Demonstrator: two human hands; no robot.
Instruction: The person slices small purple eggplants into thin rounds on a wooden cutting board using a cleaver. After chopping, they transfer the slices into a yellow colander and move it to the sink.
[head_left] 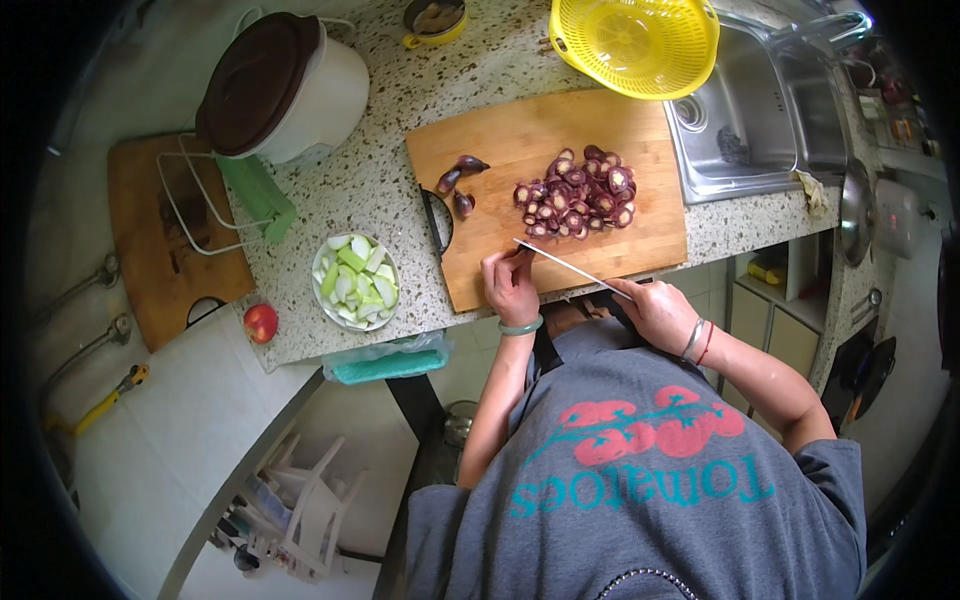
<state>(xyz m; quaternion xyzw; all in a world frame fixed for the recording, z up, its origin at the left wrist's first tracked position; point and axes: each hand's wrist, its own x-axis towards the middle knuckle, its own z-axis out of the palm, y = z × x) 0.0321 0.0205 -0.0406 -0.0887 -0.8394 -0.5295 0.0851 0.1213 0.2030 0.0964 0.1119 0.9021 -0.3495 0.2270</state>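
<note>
My right hand grips a kitchen knife by its handle, the blade slanting up and left over the near edge of a wooden cutting board. Beside the blade's tip, the fingers of my left hand are closed around a small dark purple piece, probably carrot, mostly hidden by the fingers. Many round purple carrot slices with pale yellow centres lie heaped beyond the blade. Three purple carrot ends lie apart at the board's left.
A white bowl of cut pale-green vegetable pieces stands left of the board, with a red fruit near the counter corner. Beyond are a yellow colander, a steel sink, a lidded white container and a small yellow-handled pan.
</note>
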